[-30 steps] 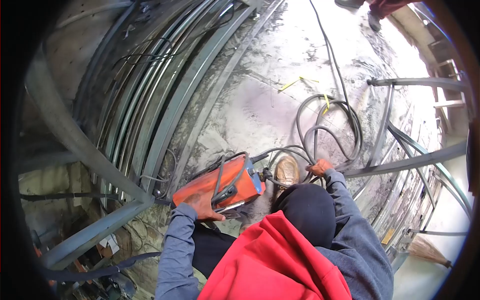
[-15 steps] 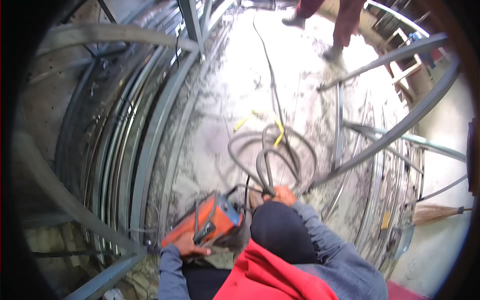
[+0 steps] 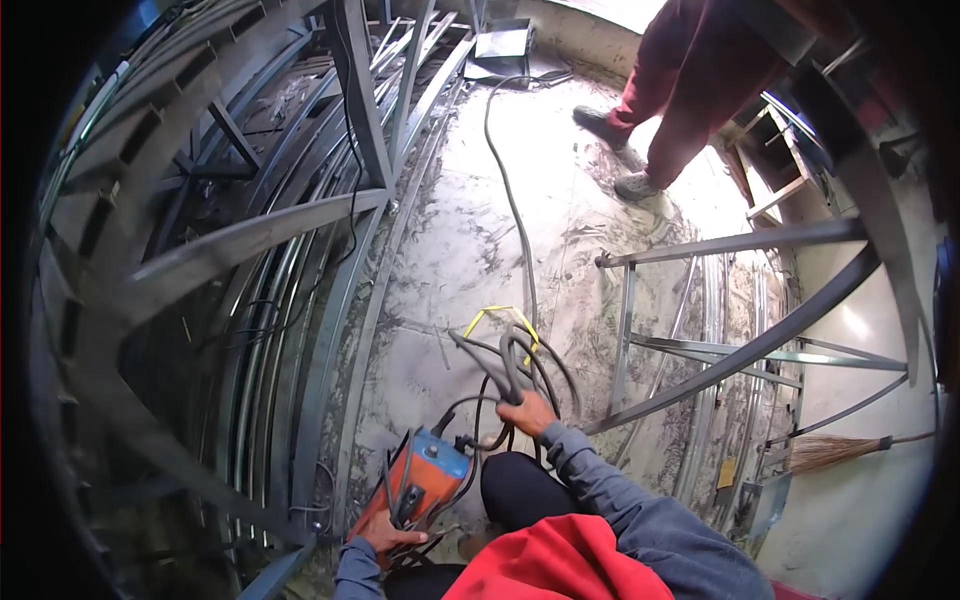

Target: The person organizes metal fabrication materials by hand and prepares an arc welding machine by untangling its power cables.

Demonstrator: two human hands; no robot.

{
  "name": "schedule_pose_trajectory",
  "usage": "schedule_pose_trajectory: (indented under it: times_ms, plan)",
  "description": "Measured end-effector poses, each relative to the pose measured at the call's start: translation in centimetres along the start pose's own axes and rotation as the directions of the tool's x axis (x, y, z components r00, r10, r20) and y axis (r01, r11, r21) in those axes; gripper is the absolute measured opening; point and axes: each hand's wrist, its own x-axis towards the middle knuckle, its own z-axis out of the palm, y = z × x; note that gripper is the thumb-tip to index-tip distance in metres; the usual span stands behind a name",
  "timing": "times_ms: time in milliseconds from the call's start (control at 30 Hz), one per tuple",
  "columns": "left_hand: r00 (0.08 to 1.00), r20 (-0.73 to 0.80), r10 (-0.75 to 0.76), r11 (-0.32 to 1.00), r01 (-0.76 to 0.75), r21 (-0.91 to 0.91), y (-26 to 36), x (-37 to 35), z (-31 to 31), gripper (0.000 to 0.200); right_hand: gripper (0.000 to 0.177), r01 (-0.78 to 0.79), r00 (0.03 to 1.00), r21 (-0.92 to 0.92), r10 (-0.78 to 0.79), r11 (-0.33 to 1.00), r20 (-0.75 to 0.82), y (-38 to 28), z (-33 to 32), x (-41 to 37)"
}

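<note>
My right hand [image 3: 531,414] is closed around a bundle of thick, dark looped cable [image 3: 511,365], just beyond my bent knee. An orange welding machine [image 3: 430,478] with a blue end panel and a knob lies tilted on the floor at my left. Cables run from its panel toward the loops. My left hand [image 3: 382,532] grips the machine's near end, the thumb stretched along it; part of its fingers is hidden. A bent yellow strip [image 3: 490,312] lies beside the loops, partly behind them.
Long metal bars and frames [image 3: 300,400] line the left side. At the right stands a metal frame [image 3: 740,355], with a broom [image 3: 835,452] beyond it. Another person in red trousers [image 3: 690,85] stands at the far end. One cable [image 3: 515,200] trails along the floor.
My right hand has lifted the cable loops, which are now bunched and shifted left. My view has tilted, showing more of the far floor. The other person appears nearer.
</note>
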Motion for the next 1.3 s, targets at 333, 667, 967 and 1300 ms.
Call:
schedule_pose_trajectory:
  times_ms: [333, 667, 967, 1300]
  plan:
    - [0.930, -0.364, 0.060, 0.998, -0.060, 0.011, 29.2, -17.2, 2.3, 0.048, 0.035, -0.031, 0.975, 0.434, 0.124, 0.900, -0.186, -27.9, -12.7, -4.5]
    - [0.873, -0.466, 0.145, 0.977, -0.202, -0.073, 50.8, -30.0, 1.0, 0.044, 0.036, 0.264, 0.957, 0.354, -0.196, 0.897, -0.215, -53.1, -23.8, -8.2]
    - [0.861, -0.332, 0.385, 0.901, -0.429, -0.068, 62.7, -23.8, -6.6, 0.039, 0.029, 0.345, 0.894, 0.208, -0.253, 0.915, -0.371, -64.8, -32.1, -1.7]
    - [0.811, -0.116, 0.574, 0.817, -0.577, 0.004, 82.7, -12.2, -12.0, 0.034, 0.028, 0.377, 0.787, 0.219, -0.186, 0.900, -0.588, -70.5, -46.4, 10.6]
